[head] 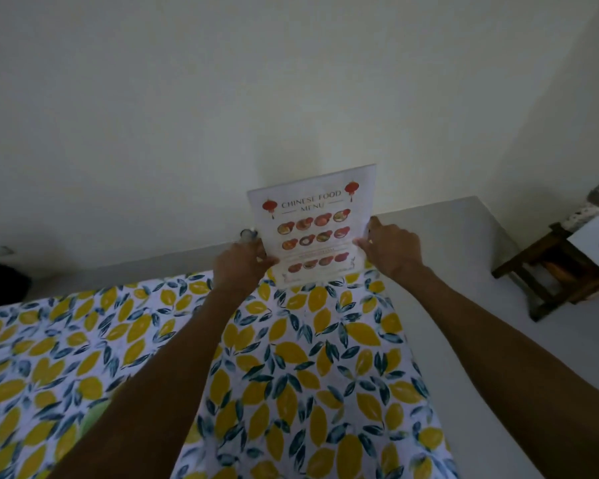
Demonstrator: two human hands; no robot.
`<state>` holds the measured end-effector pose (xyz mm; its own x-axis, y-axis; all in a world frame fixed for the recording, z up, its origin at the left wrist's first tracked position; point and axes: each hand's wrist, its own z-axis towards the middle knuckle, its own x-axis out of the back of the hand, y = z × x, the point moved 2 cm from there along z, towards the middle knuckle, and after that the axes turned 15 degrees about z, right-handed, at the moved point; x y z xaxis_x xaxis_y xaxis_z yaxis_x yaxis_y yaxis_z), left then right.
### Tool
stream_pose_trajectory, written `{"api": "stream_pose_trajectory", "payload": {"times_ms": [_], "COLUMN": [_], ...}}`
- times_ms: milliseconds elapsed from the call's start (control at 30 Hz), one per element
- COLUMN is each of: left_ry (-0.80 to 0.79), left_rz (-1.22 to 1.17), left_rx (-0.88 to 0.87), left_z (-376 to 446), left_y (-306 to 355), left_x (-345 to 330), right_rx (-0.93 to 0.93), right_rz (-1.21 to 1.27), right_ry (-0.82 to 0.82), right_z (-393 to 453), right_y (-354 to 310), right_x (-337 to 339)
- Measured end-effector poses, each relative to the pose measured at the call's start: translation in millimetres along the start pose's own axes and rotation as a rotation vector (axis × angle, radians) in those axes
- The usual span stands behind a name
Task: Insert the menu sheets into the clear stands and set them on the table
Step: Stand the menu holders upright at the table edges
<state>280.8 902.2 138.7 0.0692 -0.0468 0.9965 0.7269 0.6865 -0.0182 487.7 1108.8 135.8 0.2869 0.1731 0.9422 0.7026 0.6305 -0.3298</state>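
Left hand (241,267) and right hand (389,250) are gripping the upright menu (312,226) by its sides, at the table's (325,357) far edge, near the wall (222,115).

Single head-worn view, wide-angle, facing forward and down — close over table (291,375)

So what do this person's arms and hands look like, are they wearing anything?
Both forearms are bare, no sleeves in view. No gloves and no watch or bracelet show on the left hand or right hand. Rings can't be ruled out; the picture is dim.

Dim, flat indoor light; soft focus, wide-angle bending at edges.
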Motion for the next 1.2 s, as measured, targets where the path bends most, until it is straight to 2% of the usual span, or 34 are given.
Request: {"api": "stream_pose_trajectory", "payload": {"times_ms": [67, 367, 700, 900, 1100, 1200], "left_ry": [-0.035, -0.156, -0.239, -0.232, -0.224, -0.214], "left_rz": [0.015, 0.013, -0.161, -0.228, -0.417, -0.402], "left_rx": [0.042, -0.003, 0.042, 0.062, 0.132, 0.137], "left_z": [15.0, 58.0, 81.2, 79.2, 77.7, 74.3], "left_y": [4.9, 39.2, 44.7, 45.7, 46.6, 48.6], "left_x": [-12.6, -56.6, -75.8, -78.6, -85.3, -84.0], "right_rx": [-0.003, -0.036, -0.111, -0.117, -0.215, -0.292], "right_rz": [0.0, 0.006, 0.193, 0.261, 0.408, 0.462], "right_ry": [-0.011, -0.038, -0.084, -0.057, -0.084, -0.104], "right_z": [12.7, 50.5, 70.3, 65.3, 62.9, 63.8], "right_y": [9.7, 49.1, 58.9, 57.4, 45.2, 40.3], "right_x": [-10.2, -42.6, -67.7, -72.3, -72.5, -66.3]}}
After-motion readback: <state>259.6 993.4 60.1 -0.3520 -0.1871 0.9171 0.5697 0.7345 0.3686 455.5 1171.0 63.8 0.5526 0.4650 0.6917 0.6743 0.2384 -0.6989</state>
